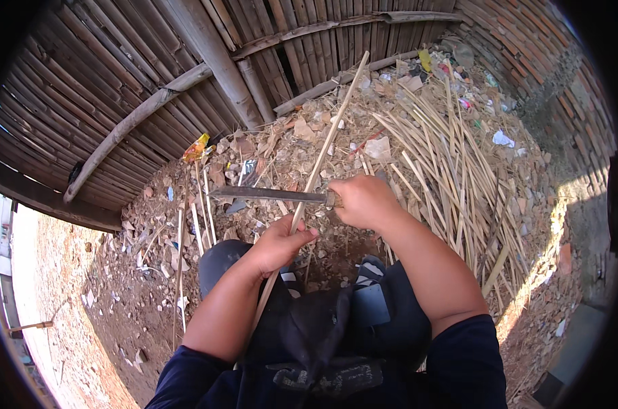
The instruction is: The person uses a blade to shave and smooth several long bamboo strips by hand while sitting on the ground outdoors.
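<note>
A long, pale bamboo strip slants up and away from my lap. Around its lower half my left hand is closed, with the thumb pointing right. My right hand grips the handle of a long knife, whose dark blade points left. The blade crosses the strip just above my left hand and appears to touch it. Most of the knife's handle is hidden inside my right fist. The strip's near end runs down beside my left forearm and is lost against my dark clothes.
A heap of split bamboo strips lies to the right. A few more strips stand at the left. Rubble, litter and a yellow wrapper cover the ground. A bamboo wall rises ahead, a brick wall at the right.
</note>
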{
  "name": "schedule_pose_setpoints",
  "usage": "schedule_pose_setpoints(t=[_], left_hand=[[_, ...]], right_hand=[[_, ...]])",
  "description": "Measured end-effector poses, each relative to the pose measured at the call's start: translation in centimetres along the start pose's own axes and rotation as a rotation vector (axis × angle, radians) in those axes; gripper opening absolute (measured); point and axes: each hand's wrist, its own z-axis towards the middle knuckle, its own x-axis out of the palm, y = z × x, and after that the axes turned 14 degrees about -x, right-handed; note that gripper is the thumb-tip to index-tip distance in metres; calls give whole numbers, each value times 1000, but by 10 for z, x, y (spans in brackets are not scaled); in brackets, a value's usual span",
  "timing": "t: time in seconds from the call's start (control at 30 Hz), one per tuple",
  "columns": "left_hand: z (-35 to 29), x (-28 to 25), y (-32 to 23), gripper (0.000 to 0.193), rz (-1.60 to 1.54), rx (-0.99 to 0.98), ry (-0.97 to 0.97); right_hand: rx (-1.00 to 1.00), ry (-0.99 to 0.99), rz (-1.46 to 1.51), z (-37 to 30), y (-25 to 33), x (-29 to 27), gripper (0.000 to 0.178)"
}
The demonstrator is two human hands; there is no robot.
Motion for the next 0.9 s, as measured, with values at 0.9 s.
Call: schedule_pose_setpoints(t=[0.9], left_hand=[[1, 15, 8, 36, 231, 123, -159]], right_hand=[[157, -82, 8, 2, -15, -3, 27]])
